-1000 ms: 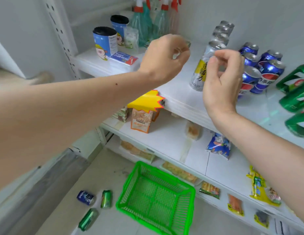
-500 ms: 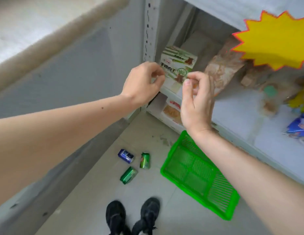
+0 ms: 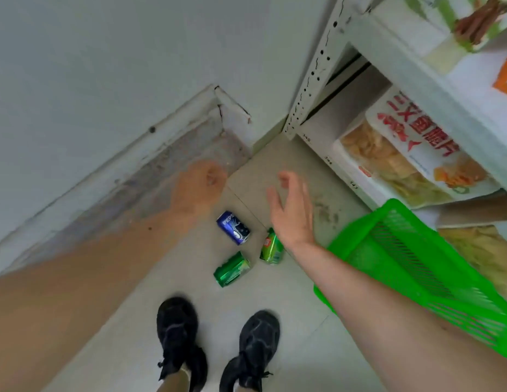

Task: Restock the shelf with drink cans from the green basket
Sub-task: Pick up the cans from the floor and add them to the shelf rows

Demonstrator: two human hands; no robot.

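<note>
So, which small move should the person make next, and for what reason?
Probably lower the right hand onto the upright green can just under it and take it in a grip. Both hands look empty, the right one with spread fingers; the left hand is blurred. Three cans lie on the floor, beside the green basket, not in it.

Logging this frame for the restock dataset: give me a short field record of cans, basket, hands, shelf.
cans on floor: three, all lying on their sides: blue can, green can, second green can
green basket: on the floor by the shelf, no cans visible in it
right hand: fingers spread, above the second green can, holding nothing
left hand: motion-blurred, grip unreadable
lower shelf: snack bags
shoes: black, near the cans
</note>
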